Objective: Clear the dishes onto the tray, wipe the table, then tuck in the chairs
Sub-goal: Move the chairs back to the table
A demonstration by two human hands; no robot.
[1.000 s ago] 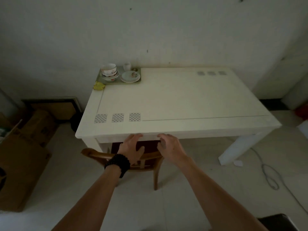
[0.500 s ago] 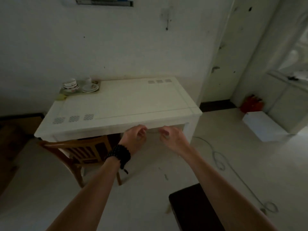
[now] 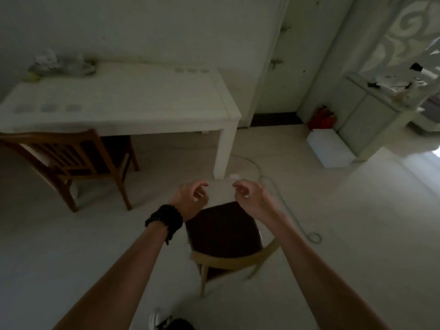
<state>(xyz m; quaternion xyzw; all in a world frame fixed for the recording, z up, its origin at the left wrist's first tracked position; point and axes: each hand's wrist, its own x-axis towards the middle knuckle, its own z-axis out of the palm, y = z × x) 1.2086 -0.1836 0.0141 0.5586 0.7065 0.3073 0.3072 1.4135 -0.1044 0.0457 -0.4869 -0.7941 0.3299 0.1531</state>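
At the far left, my table (image 3: 133, 101) stands against the wall, and the tray of dishes (image 3: 64, 65) sits blurred on its back left corner, too smeared for me to tell the pieces apart. Just in front of it, one wooden chair (image 3: 71, 158) is pushed partway under the table's near edge, its slatted back toward me. My left hand (image 3: 190, 198), with a dark beaded bracelet (image 3: 164, 219) on the wrist, hangs in the air with its fingers loosely curled and gripping nothing. Below and between my hands stands the second chair (image 3: 226, 234), dark-seated, well apart from the table, its curved wooden back nearest me. My right hand (image 3: 252, 198) hovers over its seat, fingers likewise loosely curled, holding nothing. A cable (image 3: 281, 198) trails across the floor to the right, and a white box (image 3: 331, 148) rests beyond it beside a cabinet (image 3: 371, 115).
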